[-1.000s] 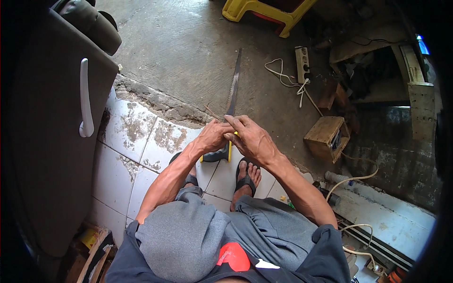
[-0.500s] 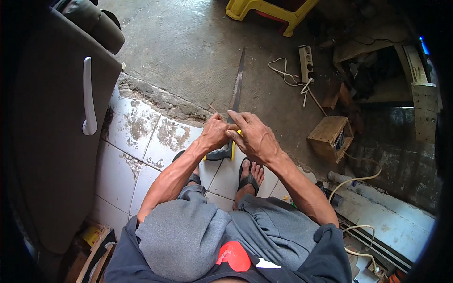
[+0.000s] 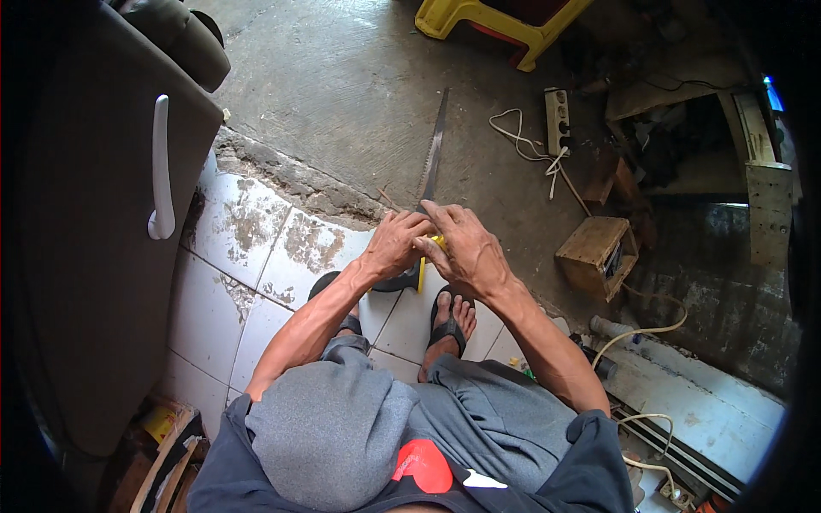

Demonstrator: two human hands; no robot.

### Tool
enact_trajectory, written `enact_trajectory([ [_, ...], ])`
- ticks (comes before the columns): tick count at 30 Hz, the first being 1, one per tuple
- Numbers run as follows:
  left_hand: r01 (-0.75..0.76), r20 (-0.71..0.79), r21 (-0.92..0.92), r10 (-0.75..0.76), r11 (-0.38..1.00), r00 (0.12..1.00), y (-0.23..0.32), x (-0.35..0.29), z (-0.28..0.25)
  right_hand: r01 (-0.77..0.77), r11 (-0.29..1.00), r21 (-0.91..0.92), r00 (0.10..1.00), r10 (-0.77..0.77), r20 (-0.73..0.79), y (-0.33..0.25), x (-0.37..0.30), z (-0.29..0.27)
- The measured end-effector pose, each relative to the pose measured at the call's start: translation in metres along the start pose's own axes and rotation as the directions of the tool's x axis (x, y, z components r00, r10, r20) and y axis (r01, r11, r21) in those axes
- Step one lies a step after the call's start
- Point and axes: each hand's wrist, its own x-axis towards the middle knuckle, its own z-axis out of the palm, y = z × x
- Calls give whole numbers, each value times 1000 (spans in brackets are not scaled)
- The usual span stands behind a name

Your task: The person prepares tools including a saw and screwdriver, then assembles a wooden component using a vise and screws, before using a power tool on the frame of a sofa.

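The tapered handsaw (image 3: 434, 156) is at frame centre, blade (image 3: 439, 132) toward the upper edge, handle (image 3: 398, 281) nearest the left hand (image 3: 397, 244). The right hand (image 3: 469, 251) adjoins; I cannot tell whether either grip is clamped.

Black-and-yellow saw handle (image 3: 404, 281), grey blade (image 3: 435, 147), white tiles (image 3: 214, 299), yellow stool (image 3: 538, 38)

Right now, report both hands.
Left hand: curled at the saw; what it holds cannot be told.
Right hand: over the saw, fingers bent; grip cannot be told.
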Motion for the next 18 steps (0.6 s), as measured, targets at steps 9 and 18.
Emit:
enact_trajectory([
  [9,52,2,12,-53,999,999,3,-3,12,-65,998,21,997,64,36,-4,0,-4],
  [18,53,35,10,-53,999,998,-8,-11,24,-63,998,20,998,63,23,-5,-1,-4],
])
